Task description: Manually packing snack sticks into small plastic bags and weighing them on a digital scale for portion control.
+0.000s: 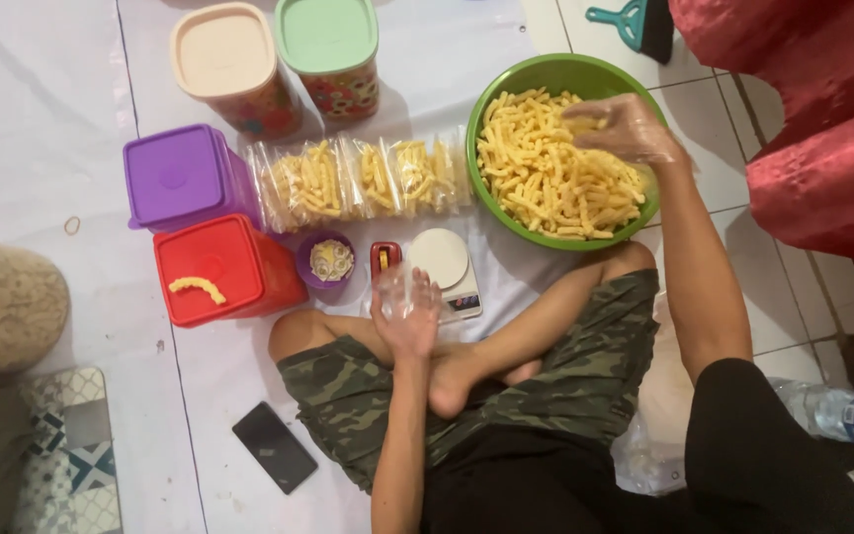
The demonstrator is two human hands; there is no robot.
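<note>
I sit cross-legged on a white floor sheet. My right hand (625,127), in a clear plastic glove, rests in the green bowl (506,79) full of yellow stick snacks (546,178), fingers closed on a few of them. My left hand (409,318) holds a small clear plastic bag (393,287) open above my knee, next to a small white kitchen scale (443,263). Several filled clear bags of snacks (363,180) lie in a row left of the bowl.
A purple box (178,174), a red box (219,265) with one snack on its lid, and two lidded tubs (279,54) stand at left. A purple cup of rubber bands (329,259), a black phone (274,447), a water bottle (847,413) and red fabric (822,119) lie around.
</note>
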